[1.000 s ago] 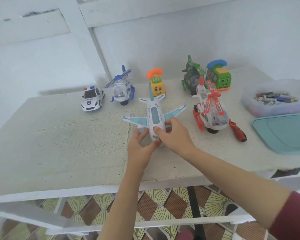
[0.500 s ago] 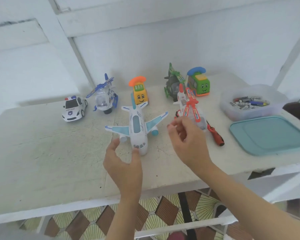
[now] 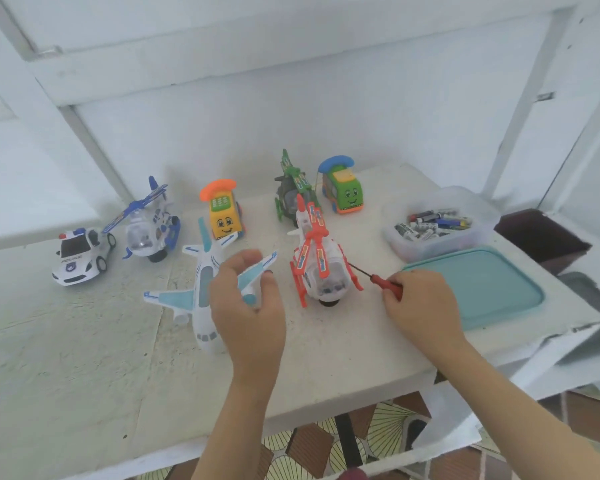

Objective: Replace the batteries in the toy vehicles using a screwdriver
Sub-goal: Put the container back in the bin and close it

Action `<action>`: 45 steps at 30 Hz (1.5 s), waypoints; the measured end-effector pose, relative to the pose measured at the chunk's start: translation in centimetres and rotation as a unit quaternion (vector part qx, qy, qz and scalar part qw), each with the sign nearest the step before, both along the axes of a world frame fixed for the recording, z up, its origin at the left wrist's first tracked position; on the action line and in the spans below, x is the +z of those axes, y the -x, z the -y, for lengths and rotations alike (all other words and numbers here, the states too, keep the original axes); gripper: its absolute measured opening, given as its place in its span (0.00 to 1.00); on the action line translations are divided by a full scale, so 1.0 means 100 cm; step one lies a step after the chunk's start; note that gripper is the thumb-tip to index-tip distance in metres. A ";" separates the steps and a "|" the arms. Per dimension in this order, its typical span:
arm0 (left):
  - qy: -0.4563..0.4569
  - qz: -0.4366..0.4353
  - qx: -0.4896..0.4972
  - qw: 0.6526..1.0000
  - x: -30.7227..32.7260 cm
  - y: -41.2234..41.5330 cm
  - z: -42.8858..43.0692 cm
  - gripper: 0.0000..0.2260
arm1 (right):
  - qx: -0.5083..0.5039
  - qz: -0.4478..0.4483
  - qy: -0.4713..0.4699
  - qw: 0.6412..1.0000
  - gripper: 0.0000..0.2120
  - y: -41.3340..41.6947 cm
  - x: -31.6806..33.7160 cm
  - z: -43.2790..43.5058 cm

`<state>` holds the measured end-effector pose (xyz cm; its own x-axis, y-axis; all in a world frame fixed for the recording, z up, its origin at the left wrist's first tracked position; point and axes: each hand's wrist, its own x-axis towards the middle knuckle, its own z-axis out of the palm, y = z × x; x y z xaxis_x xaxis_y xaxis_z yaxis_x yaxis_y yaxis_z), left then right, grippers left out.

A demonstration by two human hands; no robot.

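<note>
Rough white table, white walls, left hand gripping toy plane, right hand pinching screwdriver

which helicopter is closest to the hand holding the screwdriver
The red-and-white helicopter, just beside the right hand gripping the screwdriver; the green helicopter stands behind it, the blue helicopter far left by the police car.

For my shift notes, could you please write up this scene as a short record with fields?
Left hand: curled round the wing of the plane
Right hand: holds the screwdriver, tip by the red helicopter
Batteries: in the open tub, lid beside it
Toys on table: seven
</note>
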<state>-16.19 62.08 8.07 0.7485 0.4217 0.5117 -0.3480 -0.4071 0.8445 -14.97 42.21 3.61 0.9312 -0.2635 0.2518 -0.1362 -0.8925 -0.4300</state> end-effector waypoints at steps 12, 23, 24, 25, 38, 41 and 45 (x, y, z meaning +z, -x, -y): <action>-0.151 -0.004 -0.230 0.961 -0.004 -0.026 0.129 0.09 | 0.053 0.120 -0.049 0.990 0.10 -0.053 0.065 0.127; -0.370 -0.328 -0.138 0.858 -0.033 -0.051 0.174 0.06 | 0.151 -0.115 0.083 0.978 0.15 -0.084 0.057 0.183; -0.369 -0.340 -0.128 0.855 -0.033 -0.052 0.175 0.07 | 0.165 -0.089 0.067 0.980 0.15 -0.083 0.056 0.185; -0.373 -0.350 -0.120 0.851 -0.033 -0.054 0.177 0.07 | 0.178 -0.057 0.050 0.981 0.16 -0.082 0.055 0.187; -0.203 -0.119 -0.128 0.963 0.035 -0.042 0.182 0.05 | 0.363 -0.031 -0.140 0.921 0.07 -0.056 0.085 0.204; -0.148 0.008 -0.080 0.986 0.053 -0.052 0.183 0.05 | 0.381 -0.025 -0.191 0.904 0.11 -0.056 0.099 0.210; -0.188 0.068 -0.127 0.972 0.067 -0.064 0.181 0.12 | 0.350 0.083 -0.125 0.924 0.08 -0.065 0.109 0.211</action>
<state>-9.76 43.95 14.80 0.7186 -0.0023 0.6954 -0.5751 -0.5642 0.5924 -8.45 21.06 14.53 0.8490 0.3203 0.4202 0.5246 -0.6059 -0.5981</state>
